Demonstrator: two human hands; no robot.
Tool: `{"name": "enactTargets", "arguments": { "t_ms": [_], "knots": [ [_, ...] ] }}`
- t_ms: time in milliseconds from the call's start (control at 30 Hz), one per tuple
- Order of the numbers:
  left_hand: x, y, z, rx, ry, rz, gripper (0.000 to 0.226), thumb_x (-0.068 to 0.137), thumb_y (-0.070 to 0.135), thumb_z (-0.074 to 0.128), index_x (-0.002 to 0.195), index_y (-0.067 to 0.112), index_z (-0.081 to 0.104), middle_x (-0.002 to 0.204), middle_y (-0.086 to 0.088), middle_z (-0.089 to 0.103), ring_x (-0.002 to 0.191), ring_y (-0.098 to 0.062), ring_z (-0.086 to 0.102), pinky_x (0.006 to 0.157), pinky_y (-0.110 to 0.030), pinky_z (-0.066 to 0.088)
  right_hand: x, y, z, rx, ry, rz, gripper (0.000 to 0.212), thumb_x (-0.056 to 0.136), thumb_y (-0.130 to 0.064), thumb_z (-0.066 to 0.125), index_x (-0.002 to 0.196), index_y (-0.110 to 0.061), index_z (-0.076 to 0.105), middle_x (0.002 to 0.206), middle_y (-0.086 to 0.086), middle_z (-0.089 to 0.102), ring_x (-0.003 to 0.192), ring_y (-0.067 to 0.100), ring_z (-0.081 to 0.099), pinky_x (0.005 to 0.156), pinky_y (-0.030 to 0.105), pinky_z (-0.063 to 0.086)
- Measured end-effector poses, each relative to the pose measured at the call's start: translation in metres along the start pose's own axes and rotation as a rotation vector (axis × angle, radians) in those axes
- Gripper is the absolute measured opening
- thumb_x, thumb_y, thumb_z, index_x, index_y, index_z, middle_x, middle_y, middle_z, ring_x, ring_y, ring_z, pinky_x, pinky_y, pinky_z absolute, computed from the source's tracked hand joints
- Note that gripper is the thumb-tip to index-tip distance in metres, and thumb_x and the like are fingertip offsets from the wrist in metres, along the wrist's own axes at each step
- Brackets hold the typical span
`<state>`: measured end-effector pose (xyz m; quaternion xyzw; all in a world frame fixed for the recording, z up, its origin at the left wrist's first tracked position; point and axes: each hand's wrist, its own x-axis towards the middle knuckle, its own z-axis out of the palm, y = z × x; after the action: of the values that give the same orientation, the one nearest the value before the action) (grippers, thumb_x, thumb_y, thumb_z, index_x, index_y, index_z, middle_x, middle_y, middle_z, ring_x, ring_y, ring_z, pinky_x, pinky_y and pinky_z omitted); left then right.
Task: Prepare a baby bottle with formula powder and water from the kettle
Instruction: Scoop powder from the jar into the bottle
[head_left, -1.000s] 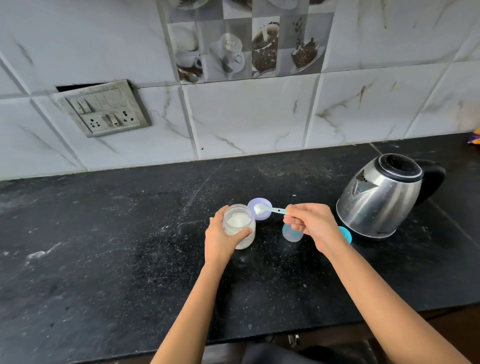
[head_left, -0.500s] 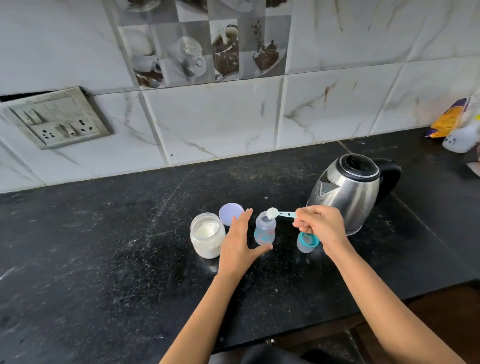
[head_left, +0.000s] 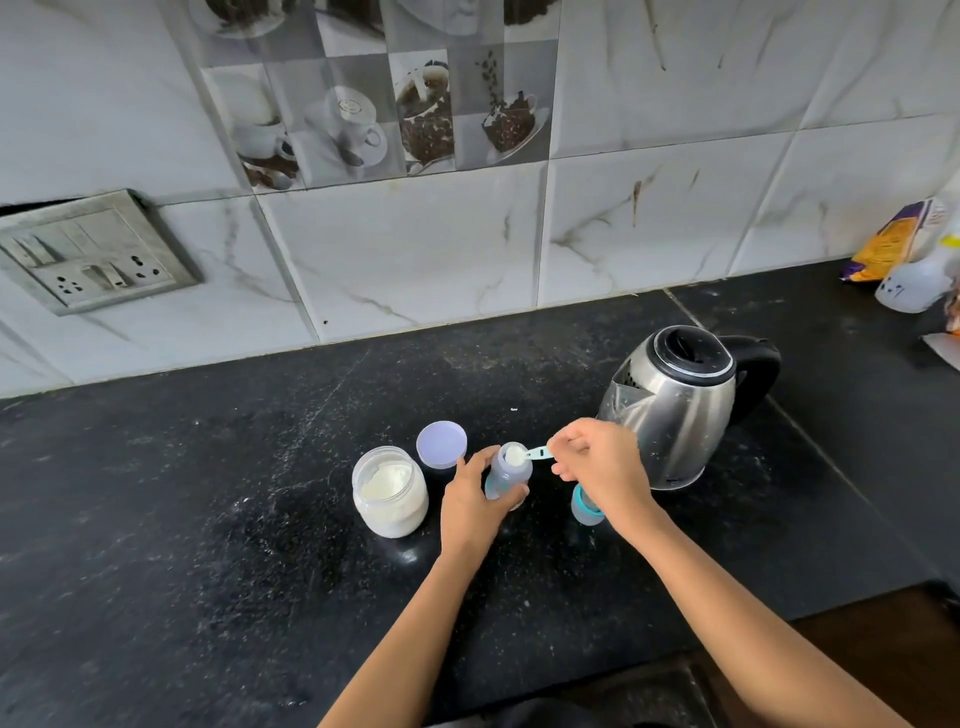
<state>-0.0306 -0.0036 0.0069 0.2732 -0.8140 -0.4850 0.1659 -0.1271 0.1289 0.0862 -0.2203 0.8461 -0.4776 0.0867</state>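
Left hand (head_left: 475, 501) wraps bottle (head_left: 511, 475), steadying it on desk (head_left: 234, 519); right hand (head_left: 597, 462) pinches loaded scoop (head_left: 525, 454) over its mouth, likely to tip.

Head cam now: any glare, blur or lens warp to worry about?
Head view: wide-angle warp bends the wall tiles and socket plate at left; reflections streak the kettle; packets at the right edge are smeared; bottle, scoop, left hand and right hand are legible.

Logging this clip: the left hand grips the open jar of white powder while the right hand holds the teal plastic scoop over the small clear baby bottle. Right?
No: the head view shows the left hand gripping the small clear baby bottle, not the open jar of white powder. The rest holds.
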Motion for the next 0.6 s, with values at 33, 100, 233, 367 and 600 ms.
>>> {"name": "enactTargets", "arguments": {
  "t_ms": [33, 100, 233, 367, 600],
  "knots": [
    [-0.001, 0.0, 0.0, 0.005, 0.006, 0.006, 0.051, 0.07, 0.036, 0.079, 0.114, 0.043, 0.055, 0.111, 0.022, 0.061, 0.1, 0.005, 0.055, 0.075, -0.008, 0.038, 0.0, 0.0, -0.001, -0.149, -0.027, -0.116, 0.012, 0.088, -0.013, 0.061, 0.08, -0.008, 0.069, 0.06, 0.0, 0.067, 0.054, 0.014, 0.064, 0.056, 0.027, 0.054],
    [-0.003, 0.001, 0.001, 0.005, 0.027, 0.012, 0.051, 0.068, 0.035, 0.08, 0.112, 0.044, 0.055, 0.105, 0.029, 0.059, 0.103, 0.0, 0.057, 0.076, -0.01, 0.041, 0.0, -0.001, -0.003, -0.386, -0.095, -0.326, 0.013, 0.092, -0.013, 0.058, 0.084, -0.007, 0.066, 0.067, 0.001, 0.062, 0.059, 0.021, 0.056, 0.058, 0.037, 0.048],
    [-0.006, 0.002, -0.001, -0.022, 0.033, 0.022, 0.051, 0.068, 0.033, 0.08, 0.105, 0.054, 0.053, 0.103, 0.039, 0.059, 0.119, -0.009, 0.053, 0.087, -0.018, 0.044, -0.005, -0.003, -0.008, -0.56, -0.187, -0.629, 0.01, 0.086, -0.009, 0.058, 0.085, -0.002, 0.065, 0.073, 0.01, 0.06, 0.06, 0.025, 0.054, 0.052, 0.035, 0.043],
    [-0.01, 0.002, 0.001, -0.064, 0.017, 0.004, 0.049, 0.069, 0.035, 0.08, 0.107, 0.05, 0.055, 0.109, 0.029, 0.062, 0.129, -0.021, 0.047, 0.101, -0.039, 0.045, -0.02, -0.001, -0.009, -0.506, -0.159, -0.666, 0.013, 0.074, -0.003, 0.061, 0.083, 0.0, 0.07, 0.081, 0.011, 0.068, 0.066, 0.025, 0.064, 0.053, 0.034, 0.054],
    [-0.016, 0.007, 0.004, -0.062, 0.036, 0.018, 0.047, 0.071, 0.031, 0.08, 0.112, 0.037, 0.059, 0.109, 0.025, 0.064, 0.119, -0.008, 0.052, 0.106, -0.041, 0.04, -0.029, 0.003, -0.002, -0.404, -0.075, -0.432, 0.012, 0.089, -0.005, 0.062, 0.088, 0.005, 0.069, 0.092, 0.014, 0.068, 0.08, 0.029, 0.064, 0.071, 0.043, 0.052]
  ]
}}
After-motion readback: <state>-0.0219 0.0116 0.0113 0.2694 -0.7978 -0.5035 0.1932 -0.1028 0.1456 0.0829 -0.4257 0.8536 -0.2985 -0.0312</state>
